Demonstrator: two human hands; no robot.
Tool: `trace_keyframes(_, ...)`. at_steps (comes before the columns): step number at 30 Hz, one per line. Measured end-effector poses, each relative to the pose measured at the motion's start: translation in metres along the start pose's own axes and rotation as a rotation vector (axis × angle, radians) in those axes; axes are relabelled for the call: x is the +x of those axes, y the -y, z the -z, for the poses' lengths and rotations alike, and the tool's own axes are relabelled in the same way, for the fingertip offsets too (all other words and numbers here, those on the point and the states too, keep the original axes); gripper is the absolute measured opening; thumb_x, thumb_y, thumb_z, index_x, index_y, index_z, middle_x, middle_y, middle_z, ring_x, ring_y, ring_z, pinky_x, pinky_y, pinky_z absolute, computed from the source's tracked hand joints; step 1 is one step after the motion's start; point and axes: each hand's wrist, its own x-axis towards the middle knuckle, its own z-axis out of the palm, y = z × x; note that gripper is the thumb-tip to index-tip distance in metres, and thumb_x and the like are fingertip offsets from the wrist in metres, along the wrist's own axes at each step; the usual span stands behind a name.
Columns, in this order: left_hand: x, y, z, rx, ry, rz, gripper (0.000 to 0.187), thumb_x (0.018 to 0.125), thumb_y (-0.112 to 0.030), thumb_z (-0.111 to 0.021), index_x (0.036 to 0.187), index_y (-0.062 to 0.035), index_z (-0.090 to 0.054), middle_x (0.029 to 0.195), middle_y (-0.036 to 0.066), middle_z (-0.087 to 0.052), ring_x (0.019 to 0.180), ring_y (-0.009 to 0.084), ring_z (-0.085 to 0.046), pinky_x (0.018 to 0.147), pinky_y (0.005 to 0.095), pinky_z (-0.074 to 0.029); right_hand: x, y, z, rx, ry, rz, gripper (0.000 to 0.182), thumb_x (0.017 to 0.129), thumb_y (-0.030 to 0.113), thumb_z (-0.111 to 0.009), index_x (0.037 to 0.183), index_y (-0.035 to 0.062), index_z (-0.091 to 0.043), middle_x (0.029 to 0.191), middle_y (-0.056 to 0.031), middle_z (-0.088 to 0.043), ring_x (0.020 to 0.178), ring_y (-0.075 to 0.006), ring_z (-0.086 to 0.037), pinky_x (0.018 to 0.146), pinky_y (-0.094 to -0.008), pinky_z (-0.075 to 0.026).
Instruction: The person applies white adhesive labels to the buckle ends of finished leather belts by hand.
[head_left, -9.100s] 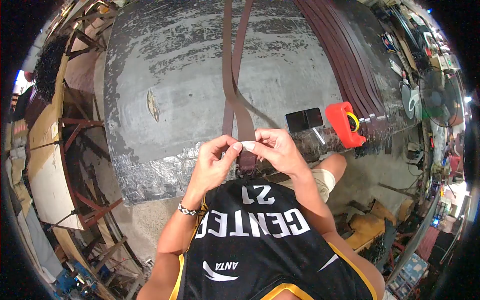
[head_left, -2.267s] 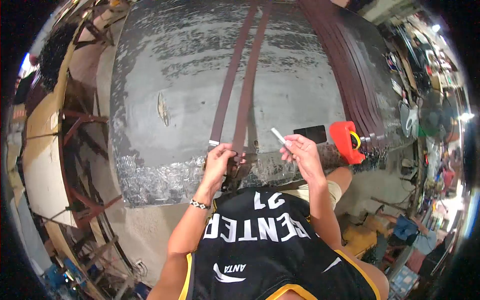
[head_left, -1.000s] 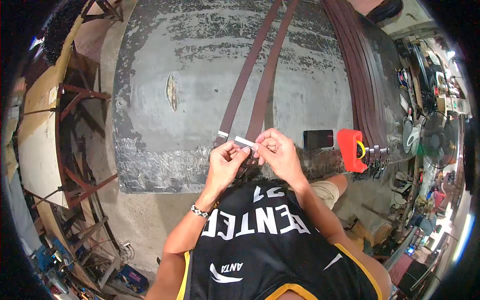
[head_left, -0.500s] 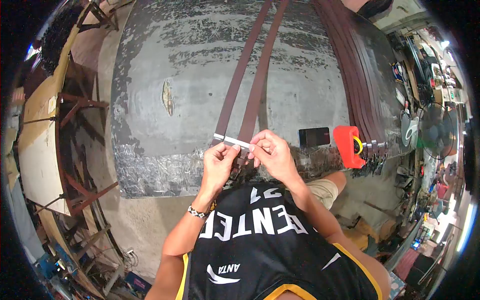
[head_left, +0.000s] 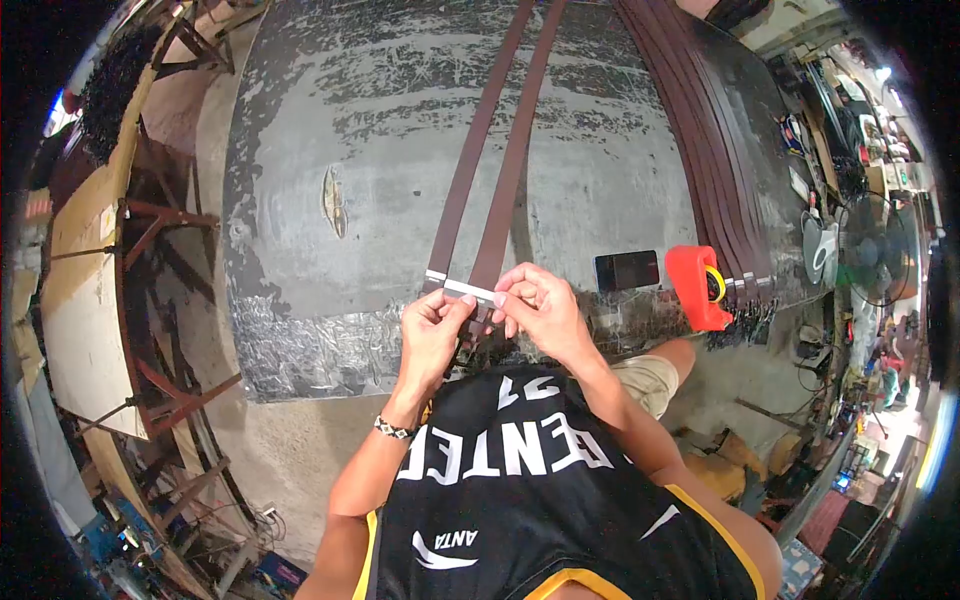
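Two long brown straps run side by side down the table; the left strap (head_left: pixel 476 150) has a short white band across it near its lower end. A white strip of tape (head_left: pixel 462 290) lies across the right strap (head_left: pixel 512 165). My left hand (head_left: pixel 431 328) pinches the strip's left part between thumb and fingers. At its right end my right hand (head_left: pixel 545 312) pinches the same strip, thumb on top and fingers curled. The strap ends below the strip are partly hidden by my hands.
Right of my hands, a black phone (head_left: pixel 627 270) and a red tape dispenser (head_left: pixel 697 288) lie on the worn dark table (head_left: pixel 330 110). A bundle of brown straps (head_left: pixel 700 150) with white-banded ends runs along the right side. A fan (head_left: pixel 872 248) stands beyond the right edge.
The view has shifted slightly. Both hands keep their pinch on the white strip across the right strap, with only a tiny movement of the fingers.
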Motion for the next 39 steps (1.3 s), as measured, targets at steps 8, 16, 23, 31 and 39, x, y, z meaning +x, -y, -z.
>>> trace_keyframes(8,0.001,0.001,0.000,-0.009,-0.016,-0.008,0.017,0.093,-0.014,-0.064,0.081,-0.0025,-0.065,0.073,0.007,-0.071,0.059,0.0080,-0.063,0.048,0.0215,-0.044,-0.001,-0.003,0.002,0.016,0.011,0.008,0.010,0.093,0.006,-0.060,0.098,-0.0021,-0.056,0.075,-0.0097,-0.067,0.057,-0.0097,-0.059,0.051,-0.0231,-0.046)
trace_keyframes(16,0.001,0.004,0.002,-0.018,-0.013,-0.015,0.016,0.093,-0.012,-0.064,0.080,-0.0027,-0.064,0.073,0.008,-0.070,0.059,0.0089,-0.064,0.047,0.0219,-0.044,-0.001,-0.003,0.001,0.038,0.023,0.009,0.010,0.093,0.005,-0.060,0.098,-0.0024,-0.056,0.075,-0.0102,-0.066,0.059,-0.0106,-0.060,0.053,-0.0234,-0.047)
trace_keyframes(23,0.000,0.002,-0.002,0.027,-0.050,-0.022,0.016,0.092,-0.012,-0.065,0.080,-0.0012,-0.066,0.074,0.007,-0.070,0.061,0.0107,-0.064,0.056,0.0230,-0.048,-0.003,-0.003,0.003,0.037,-0.019,0.030,0.011,0.093,0.006,-0.060,0.101,-0.0015,-0.057,0.076,-0.0077,-0.065,0.061,-0.0093,-0.059,0.054,-0.0232,-0.047)
trace_keyframes(31,-0.003,-0.008,-0.007,0.061,-0.073,-0.017,0.016,0.093,-0.012,-0.064,0.083,0.0007,-0.067,0.074,0.009,-0.070,0.061,0.0112,-0.065,0.056,0.0224,-0.048,-0.021,0.018,0.012,-0.318,-0.218,0.083,0.006,0.094,0.006,-0.061,0.095,-0.0005,-0.061,0.075,0.0018,-0.059,0.069,-0.0041,-0.054,0.060,-0.0194,-0.042)
trace_keyframes(39,-0.005,-0.006,-0.008,0.125,-0.071,-0.048,0.016,0.092,-0.011,-0.064,0.082,0.0016,-0.067,0.072,0.009,-0.070,0.063,0.0096,-0.064,0.057,0.0222,-0.048,-0.017,0.001,0.003,-0.234,-0.107,0.067,0.010,0.094,0.007,-0.060,0.090,-0.0022,-0.062,0.076,-0.0001,-0.061,0.068,-0.0051,-0.056,0.060,-0.0208,-0.044)
